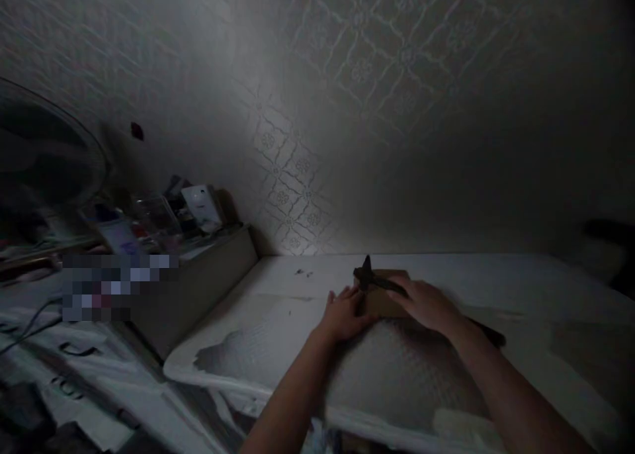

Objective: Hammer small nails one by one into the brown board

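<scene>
Left hand (344, 316), fingers spread, rests against the left side of a brown board (384, 306) on the white table (278, 282); the right hand (429, 303) is wrapped around a hammer (366, 276), its head over the board's far left part (whether they touch, I cannot tell). At far left stands a fan (49, 159); behind rises a patterned wall (377, 96).

- Location type: room, apparently in a home.
- Wall (360, 70): decorative covering, floral lattice pattern.
- Fan (49, 149): household type, at left.
- Drawer unit (99, 368): white, curved handles; bottle (119, 235) and clutter on top.
- Table (278, 282): white, rounded corner, patchy surface.
</scene>
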Tool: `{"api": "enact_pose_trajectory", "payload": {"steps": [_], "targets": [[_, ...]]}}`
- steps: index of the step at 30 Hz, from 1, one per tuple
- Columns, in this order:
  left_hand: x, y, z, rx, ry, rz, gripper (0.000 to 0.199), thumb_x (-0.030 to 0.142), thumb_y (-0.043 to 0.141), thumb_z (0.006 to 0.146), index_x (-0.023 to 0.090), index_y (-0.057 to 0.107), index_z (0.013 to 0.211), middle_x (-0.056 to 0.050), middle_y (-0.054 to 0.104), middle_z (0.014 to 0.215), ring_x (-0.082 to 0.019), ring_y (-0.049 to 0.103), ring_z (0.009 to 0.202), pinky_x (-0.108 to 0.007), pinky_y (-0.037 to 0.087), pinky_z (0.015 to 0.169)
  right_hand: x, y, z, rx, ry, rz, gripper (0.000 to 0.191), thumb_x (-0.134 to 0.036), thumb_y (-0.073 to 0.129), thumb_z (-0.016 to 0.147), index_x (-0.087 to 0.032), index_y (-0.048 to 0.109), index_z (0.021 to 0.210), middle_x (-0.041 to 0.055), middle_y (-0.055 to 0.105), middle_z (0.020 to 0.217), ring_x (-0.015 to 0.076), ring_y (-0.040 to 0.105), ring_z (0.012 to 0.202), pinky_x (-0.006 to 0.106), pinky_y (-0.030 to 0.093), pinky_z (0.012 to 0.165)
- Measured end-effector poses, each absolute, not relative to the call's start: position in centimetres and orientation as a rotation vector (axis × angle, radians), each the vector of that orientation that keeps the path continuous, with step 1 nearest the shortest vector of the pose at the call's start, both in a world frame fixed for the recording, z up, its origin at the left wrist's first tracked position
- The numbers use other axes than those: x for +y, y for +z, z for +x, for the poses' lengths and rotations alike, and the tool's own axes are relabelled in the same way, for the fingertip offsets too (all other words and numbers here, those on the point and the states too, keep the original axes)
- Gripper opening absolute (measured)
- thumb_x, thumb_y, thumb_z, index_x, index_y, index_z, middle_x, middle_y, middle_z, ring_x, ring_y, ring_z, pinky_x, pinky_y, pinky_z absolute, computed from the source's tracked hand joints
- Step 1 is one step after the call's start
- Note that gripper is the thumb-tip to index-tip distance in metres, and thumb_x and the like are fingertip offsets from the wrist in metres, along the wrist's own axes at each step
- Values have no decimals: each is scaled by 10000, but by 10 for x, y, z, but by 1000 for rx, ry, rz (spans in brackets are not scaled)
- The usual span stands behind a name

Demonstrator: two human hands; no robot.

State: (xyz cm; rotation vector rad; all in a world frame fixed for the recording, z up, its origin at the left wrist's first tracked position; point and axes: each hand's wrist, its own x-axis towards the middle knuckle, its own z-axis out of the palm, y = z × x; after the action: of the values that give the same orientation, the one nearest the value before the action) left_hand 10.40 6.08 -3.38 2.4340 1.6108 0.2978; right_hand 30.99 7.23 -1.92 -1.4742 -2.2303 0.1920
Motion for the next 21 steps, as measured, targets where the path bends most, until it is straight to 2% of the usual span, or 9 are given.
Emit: {"api": "enact_pose_trajectory", "payload": {"steps": [3, 21], "targets": [[60, -34, 104, 1615, 296, 2434, 726, 689, 330, 784, 260, 321, 1369, -57, 231, 1483, -307, 213, 1349, -610, 124, 1061, 73, -20, 310, -2235, 191, -1489, 363, -371, 367, 875, -234, 552, 1155, 79, 671, 923, 225, 629, 823, 297, 429, 667], [58, -29, 106, 1636, 282, 2384, 716, 677, 345, 782, 269, 330, 1370, -44, 223, 1484, -290, 202, 1356, -579, 100, 1078, 73, -20, 310, -2237, 191, -1489, 352, -371, 365, 877, -227, 539, 1147, 77, 661, 990, 229, 621, 877, 299, 423, 700]]}}
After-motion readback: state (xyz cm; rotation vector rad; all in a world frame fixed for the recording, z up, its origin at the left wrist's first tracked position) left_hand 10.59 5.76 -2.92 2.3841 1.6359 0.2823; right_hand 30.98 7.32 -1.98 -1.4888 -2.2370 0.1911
